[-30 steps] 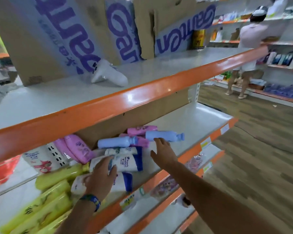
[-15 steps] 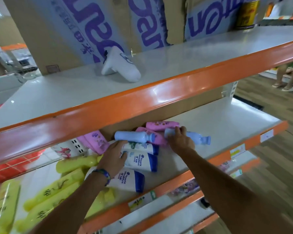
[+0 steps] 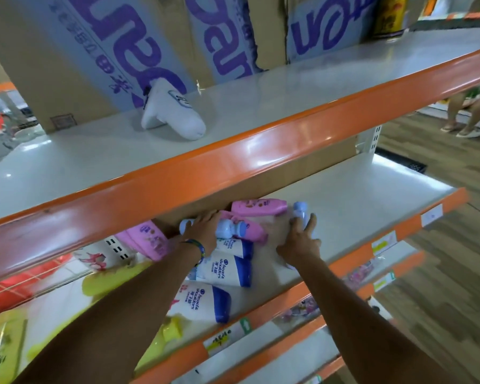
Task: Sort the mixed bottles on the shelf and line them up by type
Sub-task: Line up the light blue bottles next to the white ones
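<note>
Mixed bottles lie in a heap on the middle shelf (image 3: 358, 206). My left hand (image 3: 203, 231) grips a light-blue bottle (image 3: 225, 228) that lies on its side at the back of the heap. My right hand (image 3: 299, 241) grips a second light-blue bottle (image 3: 299, 209), which is tipped up with its cap pointing away from me. Two pink bottles (image 3: 258, 206) lie between my hands, and another pink one (image 3: 150, 239) lies to the left. White bottles with blue caps (image 3: 225, 270) lie under my left forearm. Yellow bottles (image 3: 161, 336) lie at the lower left.
The orange-edged upper shelf (image 3: 261, 151) overhangs the heap and carries a white bottle (image 3: 172, 112) lying in front of cardboard boxes (image 3: 122, 51). The middle shelf's right half is bare. A person's legs (image 3: 468, 106) show in the aisle at the far right.
My left hand moved from the white bottles up onto the lying light-blue bottle. My right hand has turned the other light-blue bottle from lying sideways to cap-up. The camera has moved closer.
</note>
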`<state>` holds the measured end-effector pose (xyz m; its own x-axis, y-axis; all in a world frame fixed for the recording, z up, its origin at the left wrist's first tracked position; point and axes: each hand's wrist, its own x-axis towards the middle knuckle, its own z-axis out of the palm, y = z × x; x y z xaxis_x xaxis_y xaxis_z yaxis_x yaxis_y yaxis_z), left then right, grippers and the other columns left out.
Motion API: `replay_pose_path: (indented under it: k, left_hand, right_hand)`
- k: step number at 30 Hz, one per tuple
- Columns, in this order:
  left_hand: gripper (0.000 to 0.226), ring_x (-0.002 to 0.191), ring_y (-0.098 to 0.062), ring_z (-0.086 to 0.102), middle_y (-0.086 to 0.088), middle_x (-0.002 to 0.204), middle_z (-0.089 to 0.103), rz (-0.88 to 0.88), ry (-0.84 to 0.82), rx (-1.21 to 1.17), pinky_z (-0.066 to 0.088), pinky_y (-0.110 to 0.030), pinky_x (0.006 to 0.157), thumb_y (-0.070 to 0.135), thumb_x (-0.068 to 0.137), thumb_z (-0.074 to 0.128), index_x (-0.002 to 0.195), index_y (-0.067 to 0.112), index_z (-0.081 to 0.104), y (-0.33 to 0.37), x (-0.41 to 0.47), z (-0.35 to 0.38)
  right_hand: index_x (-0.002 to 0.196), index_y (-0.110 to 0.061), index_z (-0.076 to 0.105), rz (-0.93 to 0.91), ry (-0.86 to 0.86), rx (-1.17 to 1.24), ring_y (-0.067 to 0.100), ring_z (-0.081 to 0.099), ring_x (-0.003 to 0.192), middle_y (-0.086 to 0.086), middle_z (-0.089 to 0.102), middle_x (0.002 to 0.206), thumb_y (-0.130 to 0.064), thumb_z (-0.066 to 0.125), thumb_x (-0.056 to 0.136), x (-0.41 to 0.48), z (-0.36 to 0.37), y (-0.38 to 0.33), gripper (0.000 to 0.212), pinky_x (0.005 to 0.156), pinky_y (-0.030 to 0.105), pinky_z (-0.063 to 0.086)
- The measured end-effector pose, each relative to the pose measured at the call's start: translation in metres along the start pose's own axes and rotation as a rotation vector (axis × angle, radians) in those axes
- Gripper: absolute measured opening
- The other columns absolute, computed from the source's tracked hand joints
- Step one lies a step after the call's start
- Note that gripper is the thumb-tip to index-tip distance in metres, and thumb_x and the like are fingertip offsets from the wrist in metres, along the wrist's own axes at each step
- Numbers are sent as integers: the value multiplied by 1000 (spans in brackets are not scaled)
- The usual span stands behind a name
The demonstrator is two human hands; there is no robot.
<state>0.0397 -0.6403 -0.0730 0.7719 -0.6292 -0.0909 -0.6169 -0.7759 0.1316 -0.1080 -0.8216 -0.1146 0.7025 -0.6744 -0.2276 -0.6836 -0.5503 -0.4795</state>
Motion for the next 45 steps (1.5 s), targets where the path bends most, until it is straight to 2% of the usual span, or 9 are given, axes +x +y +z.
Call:
replay_pose_path:
  k: [3, 8, 18, 26, 28, 30, 37, 40, 45]
  left_hand:
    - [74, 138, -24, 31, -1, 150, 34, -8, -69, 192, 28, -47, 111, 3, 83, 57, 147, 24, 26, 4, 12, -4]
    - [73, 125, -26, 43, 1, 130, 46, 55, -61, 245, 40, -47, 101, 9, 74, 70, 138, 29, 40, -3, 21, -6]
    - [66, 107, -23, 59, -2, 123, 62, 239, 131, 178, 45, -36, 93, 30, 79, 73, 135, 21, 38, -8, -9, -12]
    - [65, 79, -27, 59, -9, 104, 46, 217, 510, -12, 47, -30, 59, 23, 72, 77, 127, 17, 43, -6, -63, -32]
    - [68, 79, -33, 60, -14, 105, 48, 153, 570, -64, 44, -29, 55, 21, 68, 79, 126, 13, 45, -10, -83, -38]
    - [69, 84, -36, 58, -14, 109, 47, 118, 609, -91, 49, -35, 55, 27, 68, 77, 128, 13, 44, -20, -105, -44]
    - [68, 80, -32, 58, -6, 104, 51, -65, 680, -220, 41, -29, 58, 46, 68, 59, 126, 12, 48, -68, -182, -48]
    - [64, 74, -30, 58, -5, 97, 52, -104, 762, -304, 46, -30, 57, 45, 66, 57, 122, 16, 46, -91, -227, -44]
    - [60, 79, -11, 44, -1, 95, 51, -158, 823, -331, 39, -27, 64, 43, 70, 58, 116, 5, 55, -135, -305, -44]
  right_hand:
    - [142, -15, 16, 79, -41, 87, 40, 49, 120, 21, 41, 133, -30, 74, 77, 0, -6, 8, 88, 98, 42, 43]
    - [125, -8, 55, 47, -59, -22, 29, 55, 114, 10, 62, 118, -43, 72, 75, -2, -13, 18, 64, 88, 30, 45]
    - [119, -3, 47, 73, -22, 395, 31, 62, 103, 13, 62, 113, -38, 77, 74, -10, -30, 7, 64, 79, 33, 48]
    - [111, -9, 53, -168, -58, 502, 22, 57, 83, 7, 63, 102, -54, 74, 70, -31, -51, -42, 64, 70, 29, 42]
    - [95, -16, 55, -249, -103, 536, 20, 59, 81, 3, 63, 93, -51, 76, 70, -44, -49, -60, 48, 70, 31, 46]
    - [83, -21, 56, -321, -126, 547, 20, 63, 77, 2, 66, 86, -47, 76, 72, -56, -43, -77, 35, 68, 33, 50]
    - [96, -22, 62, -450, -152, 597, 14, 63, 71, -4, 67, 81, -69, 66, 61, -104, -6, -132, 59, 59, 36, 51]
    - [99, -18, 62, -487, -206, 617, 10, 57, 64, -5, 63, 75, -59, 69, 77, -131, 9, -156, 47, 54, 26, 39]
    - [102, -20, 63, -560, -267, 626, 15, 66, 75, -1, 69, 88, -52, 74, 75, -181, 43, -197, 43, 58, 28, 46]
